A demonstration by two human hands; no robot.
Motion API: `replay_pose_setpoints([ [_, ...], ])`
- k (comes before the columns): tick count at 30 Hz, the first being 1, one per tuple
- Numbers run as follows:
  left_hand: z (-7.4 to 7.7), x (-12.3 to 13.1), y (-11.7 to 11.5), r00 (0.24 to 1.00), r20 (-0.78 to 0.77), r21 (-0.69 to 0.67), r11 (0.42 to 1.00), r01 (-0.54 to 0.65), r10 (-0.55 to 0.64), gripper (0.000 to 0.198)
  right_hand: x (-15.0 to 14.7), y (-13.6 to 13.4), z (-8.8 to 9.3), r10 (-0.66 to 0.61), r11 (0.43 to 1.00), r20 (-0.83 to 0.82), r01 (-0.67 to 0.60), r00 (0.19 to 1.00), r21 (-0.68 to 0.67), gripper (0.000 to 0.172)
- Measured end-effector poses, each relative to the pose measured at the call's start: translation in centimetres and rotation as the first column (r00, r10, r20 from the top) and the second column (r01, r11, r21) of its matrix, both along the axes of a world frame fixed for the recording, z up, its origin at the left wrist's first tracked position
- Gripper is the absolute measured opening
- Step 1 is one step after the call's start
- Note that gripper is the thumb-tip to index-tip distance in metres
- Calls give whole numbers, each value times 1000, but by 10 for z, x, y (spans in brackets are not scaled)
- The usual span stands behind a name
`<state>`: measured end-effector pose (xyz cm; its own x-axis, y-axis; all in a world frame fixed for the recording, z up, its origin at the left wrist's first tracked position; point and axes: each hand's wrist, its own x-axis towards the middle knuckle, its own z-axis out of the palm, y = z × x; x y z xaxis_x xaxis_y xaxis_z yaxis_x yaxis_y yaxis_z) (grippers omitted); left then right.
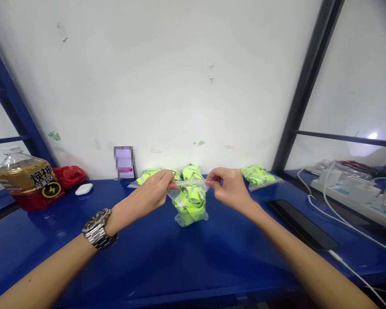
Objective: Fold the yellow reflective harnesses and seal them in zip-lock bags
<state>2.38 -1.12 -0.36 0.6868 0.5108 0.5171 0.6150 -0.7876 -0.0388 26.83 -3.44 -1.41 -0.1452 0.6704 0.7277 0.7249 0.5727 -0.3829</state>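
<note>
Yellow fabric (189, 204) blurs inside a clear bag (193, 219); both hands' fingers (171, 182) pinch its rim.

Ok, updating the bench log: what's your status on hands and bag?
Left hand, right hand pinching top edge of clear zip bag. Hi-vis fabric packed inside. Black smartphone lying right, apart.

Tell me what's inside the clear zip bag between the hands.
Bunched neon-yellow fabric with reflective strips fills the clear zip bag. The left hand and right hand cover the bag's top corners, and folds hide whether it is one piece or several.
</note>
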Motion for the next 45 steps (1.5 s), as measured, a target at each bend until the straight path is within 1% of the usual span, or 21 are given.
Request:
replay_pose_setpoints([
  [4, -2, -5, 3, 996, 89, -53, 998, 33, -28, 15, 7, 0, 0, 10, 997, -55, -15, 998, -78, 11],
  [8, -1, -5, 3, 985, 168, 12, 999, 47, -49, 16, 8, -9, 10, 53, 995, 2, -53, 999, -85, 7],
  [9, 0, -3, 1, 980, 186, 36, 997, 63, -69, 15, 6, -11, 14, 60, 995, 14, -59, 998, -79, 9],
  [10, 2, 0, -1, 975, 203, 62, 995, 81, -92, 15, 4, -14, 19, 75, 994, 34, -72, 997, -83, 18],
  [12, 7, 8, -5, 961, 239, 116, 986, 118, -143, 15, -2, -18, 27, 143, 981, 116, -126, 983, -147, 42],
  [13, 9, 13, -7, 952, 258, 141, 981, 132, -165, 15, -5, -19, 30, 199, 965, 166, -163, 966, -206, 47],
  [14, 11, 17, -10, 943, 280, 162, 977, 139, -181, 15, -8, -19, 31, 263, 941, 204, -204, 943, -270, 46],
  [16, 12, 22, -13, 924, 342, 173, 978, 119, -172, 11, -11, -17, 30, 360, 891, 202, -271, 911, -364, 32],
  [17, 11, 22, -13, 912, 383, 154, 984, 91, -144, 10, -10, -14, 28, 382, 874, 159, -300, 911, -382, 31],
  [19, 6, 18, -13, 895, 444, 55, 998, 19, -41, 15, -4, -8, 22, 390, 855, 13, -357, 921, -377, 38],
  [21, -3, 10, -11, 909, 412, -101, 995, -22, 62, 23, 6, 0, 15, 374, 841, -163, -408, 913, -355, 45],
  [23, -14, 2, -7, 948, 310, -244, 970, 0, 78, 30, 15, 9, 9, 342, 839, -314, -438, 886, -322, 51],
  [25, -25, -2, -5, 968, 248, -330, 942, 55, 30, 31, 19, 17, 3, 301, 846, -423, -444, 855, -296, 55],
  [27, -33, -3, -3, 969, 247, -347, 933, 99, -11, 30, 19, 24, -1, 278, 839, -496, -459, 823, -292, 56],
  [30, -38, 0, -4, 960, 280, -298, 948, 109, -23, 31, 17, 32, -5, 251, 828, -574, -480, 780, -290, 55],
  [35, -30, -2, -12, 954, 298, -196, 979, 53, 8, 29, 27, 41, -12, 106, 829, -713, -458, 693, -322, 48],
  [38, -28, -3, -12, 948, 316, -182, 983, 33, 27, 28, 32, 43, -17, 52, 838, -735, -430, 676, -336, 45],
  [40, -33, -2, -10, 924, 379, -230, 972, 35, 57, 29, 31, 44, -20, 42, 861, -748, -404, 663, -310, 45],
  [42, -42, 0, -6, 874, 473, -327, 943, 54, 114, 31, 28, 46, -23, 35, 882, -778, -385, 627, -271, 44],
  [44, -53, 4, -5, 841, 515, -444, 891, 94, 168, 35, 25, 49, -27, 28, 893, -824, -384, 566, -234, 42],
  [45, -59, 7, -6, 844, 504, -501, 858, 114, 182, 36, 23, 50, -29, 21, 896, -846, -386, 533, -220, 41],
])
